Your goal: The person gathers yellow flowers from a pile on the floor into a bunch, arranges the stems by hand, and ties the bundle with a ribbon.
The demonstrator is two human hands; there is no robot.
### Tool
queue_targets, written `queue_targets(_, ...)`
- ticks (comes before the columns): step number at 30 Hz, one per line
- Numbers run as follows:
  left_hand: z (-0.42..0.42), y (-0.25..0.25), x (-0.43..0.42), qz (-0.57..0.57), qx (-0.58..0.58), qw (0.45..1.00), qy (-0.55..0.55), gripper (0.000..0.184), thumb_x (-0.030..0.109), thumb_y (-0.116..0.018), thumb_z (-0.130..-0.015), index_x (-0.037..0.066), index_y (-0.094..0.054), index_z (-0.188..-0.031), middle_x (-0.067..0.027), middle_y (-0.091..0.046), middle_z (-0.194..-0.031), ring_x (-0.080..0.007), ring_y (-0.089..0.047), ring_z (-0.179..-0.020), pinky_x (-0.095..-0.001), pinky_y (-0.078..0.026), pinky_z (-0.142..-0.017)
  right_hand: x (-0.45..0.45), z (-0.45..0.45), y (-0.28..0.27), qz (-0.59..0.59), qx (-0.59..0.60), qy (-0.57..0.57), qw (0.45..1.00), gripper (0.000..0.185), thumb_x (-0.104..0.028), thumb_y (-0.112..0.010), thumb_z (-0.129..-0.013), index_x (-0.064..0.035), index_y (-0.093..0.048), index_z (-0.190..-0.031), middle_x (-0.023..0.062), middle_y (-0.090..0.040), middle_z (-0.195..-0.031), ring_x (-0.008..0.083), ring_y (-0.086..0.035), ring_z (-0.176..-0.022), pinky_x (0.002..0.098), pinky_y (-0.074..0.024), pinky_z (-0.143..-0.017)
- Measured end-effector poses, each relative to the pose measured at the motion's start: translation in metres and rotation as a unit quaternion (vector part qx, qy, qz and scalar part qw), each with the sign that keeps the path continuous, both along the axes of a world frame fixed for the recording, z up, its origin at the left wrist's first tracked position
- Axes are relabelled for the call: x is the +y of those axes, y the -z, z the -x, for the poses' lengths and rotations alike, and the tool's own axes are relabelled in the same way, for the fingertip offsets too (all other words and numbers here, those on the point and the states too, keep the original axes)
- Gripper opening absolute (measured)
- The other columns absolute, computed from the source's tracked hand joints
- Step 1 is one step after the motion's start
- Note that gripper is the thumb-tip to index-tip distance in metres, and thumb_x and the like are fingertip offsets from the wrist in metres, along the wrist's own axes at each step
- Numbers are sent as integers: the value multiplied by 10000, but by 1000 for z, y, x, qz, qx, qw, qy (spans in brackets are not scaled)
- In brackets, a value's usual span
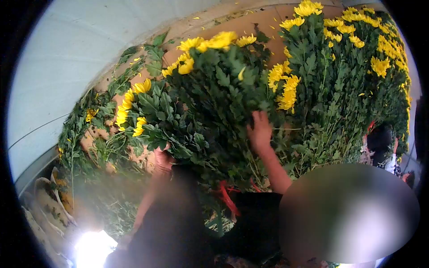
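Yellow chrysanthemums with long leafy stems point(210, 94) lie in a thick layer in front of me. At the left, my left hand point(163, 161) is closed around leafy stems point(183, 136) whose yellow blooms point(126, 105) point up and left; its fingertips are partly hidden by leaves. My right hand point(260, 130) rests on the foliage at the middle, fingers apart, its wrist toward the lower right. Yellow blooms point(286, 87) lie just above and right of it. Red ties point(229, 198) show near the stem ends below.
More yellow flowers point(380, 49) are heaped along the right. Loose leaves and stems point(107, 152) litter the brown cardboard point(263, 20) at the left. A pale wall point(67, 58) bounds the upper left. Another person's hand point(395, 145) shows at the far right.
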State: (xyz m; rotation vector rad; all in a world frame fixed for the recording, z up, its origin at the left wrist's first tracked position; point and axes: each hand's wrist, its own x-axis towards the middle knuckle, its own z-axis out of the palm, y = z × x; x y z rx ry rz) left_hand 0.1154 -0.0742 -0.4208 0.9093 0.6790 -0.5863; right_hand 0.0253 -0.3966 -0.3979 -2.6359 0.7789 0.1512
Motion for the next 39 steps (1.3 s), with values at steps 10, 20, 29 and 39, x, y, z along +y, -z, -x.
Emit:
queue_targets(10, -4, -23, -10, -7, -59, 998, 29, 400, 159, -653, -767, 42, -538, -1132, -47, -590, -1029, -236, -546, -899, -394, -461, -767, 4, -19, -25, -254, 18, 152, 955, 485, -239, -694, -789, -9, -483, -1159, 160, -600, -1065, 326, -579, -956, 377, -453, -832)
queue_targets(20, -1, -10, 1, -7, -21, 1000, 22, 356, 148, -661, -762, 63, -561, -1093, -45, -594, -984, -226, -553, -880, -387, -463, -759, -21, -9, -19, -351, -177, 254, 884, 408, -202, -700, -796, -33, -566, -1142, 115, -566, -1163, 225, -539, -1047, 336, -433, -894)
queue_targets(29, -2, -13, 0, -25, 34, 999, 30, 488, 153, -677, -650, 78, -568, -1119, -23, -591, -1050, -212, -554, -951, -387, -473, -818, 14, -15, -30, -152, -155, -31, 976, 252, -193, -681, -786, -67, -628, -997, 81, -571, -1117, 297, -555, -999, 367, -458, -857)
queue_targets(39, -1, -8, -3, -34, 2, 999, 31, 517, 168, -667, -643, 83, -556, -1141, -36, -589, -1081, -236, -544, -1010, -415, -459, -862, -67, 10, 15, -254, -140, 294, 911, 520, -328, -591, -890, 43, -498, -1242, 196, -555, -1212, 272, -540, -1100, 353, -395, -950)
